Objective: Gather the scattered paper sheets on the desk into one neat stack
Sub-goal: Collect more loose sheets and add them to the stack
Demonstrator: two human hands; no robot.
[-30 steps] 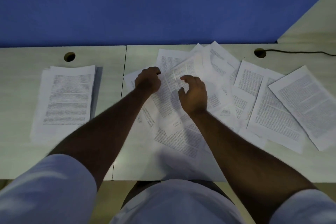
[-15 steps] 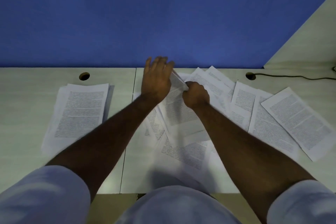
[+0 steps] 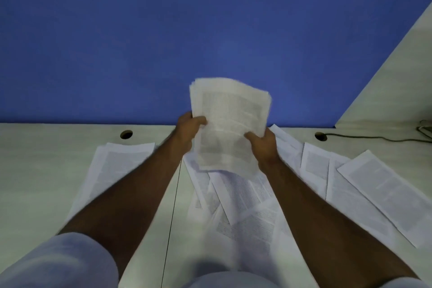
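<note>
left hand (image 3: 188,131) and right hand (image 3: 263,145) grip lifted sheets (image 3: 230,124) between them.

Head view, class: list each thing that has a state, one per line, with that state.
Left hand: grips the held sheets' left edge.
Right hand: grips their right edge.
Held sheets: lifted off the desk, upright, blurred.
Loose sheets: lying scattered and overlapping on the desk.
Stack: lying flat at left.
Cable: runs into a desk hole.
</note>
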